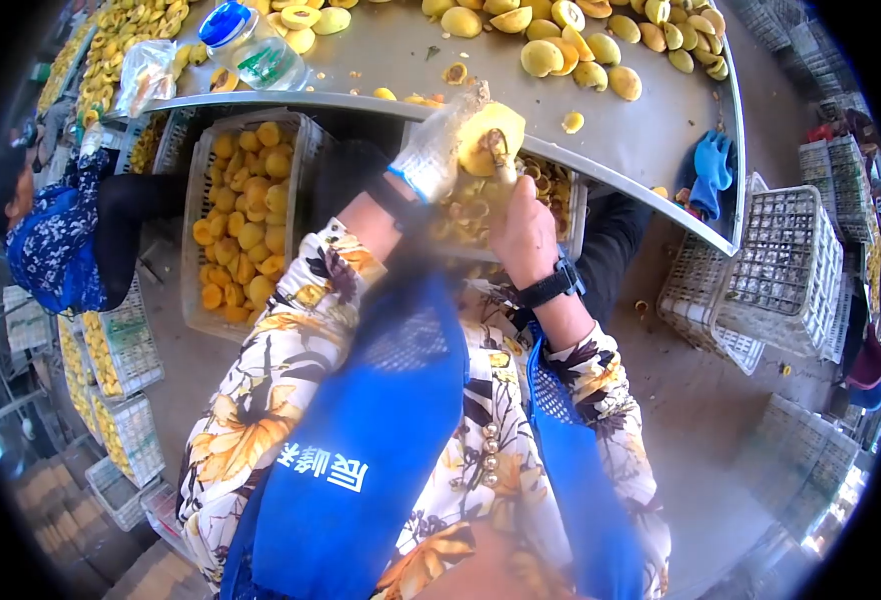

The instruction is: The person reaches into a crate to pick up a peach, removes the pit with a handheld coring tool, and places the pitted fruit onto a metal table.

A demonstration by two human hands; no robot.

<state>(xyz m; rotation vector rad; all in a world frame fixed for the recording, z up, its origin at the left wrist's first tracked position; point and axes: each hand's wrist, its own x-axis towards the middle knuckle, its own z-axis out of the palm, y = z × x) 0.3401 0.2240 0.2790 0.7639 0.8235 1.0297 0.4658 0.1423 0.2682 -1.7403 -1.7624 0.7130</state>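
Note:
My left hand (431, 152), in a whitish glove, is closed around a halved yellow peach (489, 138), its cut face turned toward me with a brown pit area at the centre. In my bare right hand (526, 232) is a small pitting tool (506, 170) with a pale handle; its tip meets the middle of the cut face and is partly hidden. Both hands are over the table's near edge, above a crate (577, 225) of brownish pits and scraps.
Peach halves (543, 58) lie on the metal table (391, 60), along with a blue-capped plastic bottle (261, 55) and a blue cloth or glove (711, 165). A crate of peaches (246, 225) stands at left, near a seated co-worker (56, 235). Stacked crates (776, 260) stand right.

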